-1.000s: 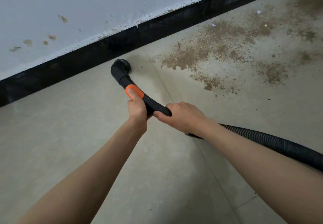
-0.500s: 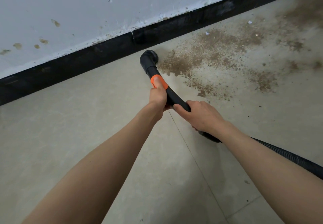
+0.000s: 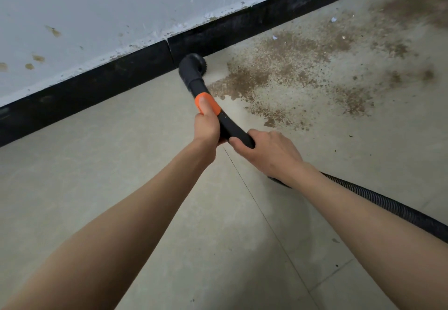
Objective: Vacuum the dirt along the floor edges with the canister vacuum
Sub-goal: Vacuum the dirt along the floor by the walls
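Pale tiled floor meeting a scuffed white wall along a black baseboard. The vacuum's brush nozzle rests on the floor against the baseboard, just left of a brown dirt patch spreading rightward along it. The left hand grips the wand at its orange collar; the right hand clasps the wand behind it. The ribbed hose trails away from the baseboard.
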`<state>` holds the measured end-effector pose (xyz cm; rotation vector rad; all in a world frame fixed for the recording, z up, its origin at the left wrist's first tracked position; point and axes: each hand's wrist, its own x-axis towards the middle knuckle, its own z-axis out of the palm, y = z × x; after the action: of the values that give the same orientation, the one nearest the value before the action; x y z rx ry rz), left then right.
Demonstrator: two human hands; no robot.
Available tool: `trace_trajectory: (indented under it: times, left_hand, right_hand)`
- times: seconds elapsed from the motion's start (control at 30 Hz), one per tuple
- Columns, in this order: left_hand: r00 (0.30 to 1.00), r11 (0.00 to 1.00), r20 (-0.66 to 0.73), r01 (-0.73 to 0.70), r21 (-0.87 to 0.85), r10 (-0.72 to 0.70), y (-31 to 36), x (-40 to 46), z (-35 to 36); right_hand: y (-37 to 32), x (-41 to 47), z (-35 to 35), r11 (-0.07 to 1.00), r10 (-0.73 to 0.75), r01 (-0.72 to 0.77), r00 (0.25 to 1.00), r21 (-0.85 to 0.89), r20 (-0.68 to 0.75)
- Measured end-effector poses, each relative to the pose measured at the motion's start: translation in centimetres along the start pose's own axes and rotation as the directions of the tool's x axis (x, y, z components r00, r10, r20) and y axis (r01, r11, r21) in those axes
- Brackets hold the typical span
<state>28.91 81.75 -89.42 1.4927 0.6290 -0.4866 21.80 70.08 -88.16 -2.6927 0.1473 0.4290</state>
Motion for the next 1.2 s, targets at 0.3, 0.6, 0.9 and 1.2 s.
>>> trace_trajectory:
  times: [0.3, 0.6, 0.9, 1.2]
  left_hand:
    - [0.995, 0.996, -0.068, 0.069, -0.065, -0.073, -3.2, -2.6, -4.4]
    - [0.985, 0.991, 0.112, 0.134, -0.003, -0.133, -1.3, -2.2, 0.6]
    - [0.950, 0.986, 0.263, 0.163, 0.038, -0.167, 0.6, -1.7, 2.2]
    - [0.998, 0.998, -0.046, 0.047, -0.041, -0.049, -2.8, -3.4, -2.6]
  right_hand:
    - [-1.9, -2.6, 2.3, 0.996, -0.080, 0.074, 0.985, 0.048, 0.152]
    - [1.3, -2.3, -0.5, 0.999, 0.038, -0.039, 0.993, 0.005, 0.114]
    - [2.2, -1.4, -1.4, 0.995, 0.094, -0.096, 0.994, 0.026, 0.060]
    - [-0.7, -3.6, 1.3, 0.995, -0.088, 0.084, 0.993, 0.052, 0.080]
